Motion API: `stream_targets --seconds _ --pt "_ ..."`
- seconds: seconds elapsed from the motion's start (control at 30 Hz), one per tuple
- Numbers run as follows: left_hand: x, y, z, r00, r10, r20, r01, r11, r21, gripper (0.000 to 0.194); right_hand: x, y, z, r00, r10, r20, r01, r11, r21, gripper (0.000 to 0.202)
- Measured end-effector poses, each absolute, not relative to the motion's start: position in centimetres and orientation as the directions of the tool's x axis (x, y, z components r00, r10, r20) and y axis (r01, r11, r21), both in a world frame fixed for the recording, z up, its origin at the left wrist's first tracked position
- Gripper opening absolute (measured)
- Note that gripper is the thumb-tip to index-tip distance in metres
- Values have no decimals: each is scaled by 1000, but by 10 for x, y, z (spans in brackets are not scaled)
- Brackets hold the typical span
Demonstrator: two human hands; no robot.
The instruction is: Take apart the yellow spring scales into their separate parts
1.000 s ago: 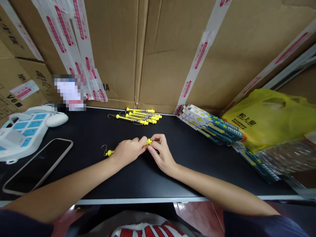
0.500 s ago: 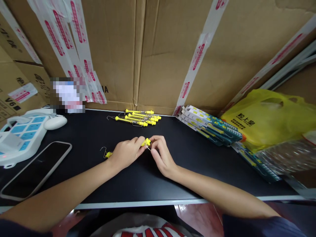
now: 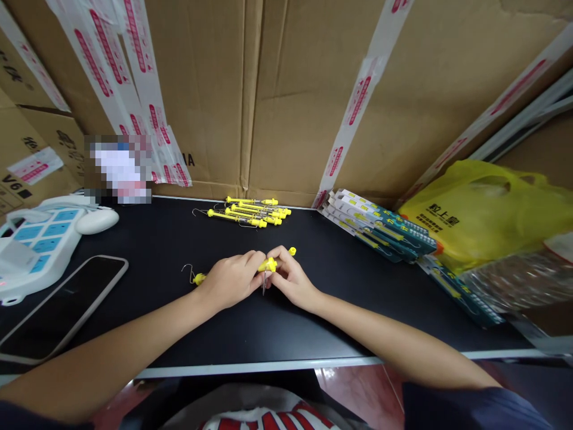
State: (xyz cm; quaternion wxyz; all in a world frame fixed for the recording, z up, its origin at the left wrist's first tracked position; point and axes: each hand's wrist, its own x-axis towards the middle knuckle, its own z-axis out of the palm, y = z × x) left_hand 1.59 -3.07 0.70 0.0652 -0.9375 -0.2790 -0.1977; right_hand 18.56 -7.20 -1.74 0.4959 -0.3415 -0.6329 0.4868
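Note:
My left hand [image 3: 235, 276] is wrapped round a yellow tubular spring scale [image 3: 271, 264], its middle hidden by the fingers. The scale's wire hook [image 3: 188, 273] sticks out to the left of that hand. At the yellow right end, my right hand [image 3: 293, 280] is closed, fingertips against the scale. A thin metal piece [image 3: 264, 283] points down between the two hands; what it joins is hidden. A small yellow end piece [image 3: 292, 251] shows just beyond the right fingers, and I cannot tell whether they touch it.
Several yellow spring scales [image 3: 248, 212] lie in a pile at the back. Printed boxes [image 3: 380, 227] are stacked at right by a yellow plastic bag [image 3: 492, 209]. At left are a phone [image 3: 62, 307], a power strip [image 3: 49, 239] and a white mouse [image 3: 97, 221]. Cardboard [image 3: 286, 107] walls the table's back.
My right hand has closed in beside the scale's end, which has shifted slightly right. A separate small yellow piece now shows beyond the right fingers, and the metal piece points more steeply down.

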Motion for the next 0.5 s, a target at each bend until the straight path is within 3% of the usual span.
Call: stream_targets --seconds 0.5 --pt "15 -30 10 792 461 401 511 -859 -21 11 195 -71 -19 -311 850 425 281 510 -813 4"
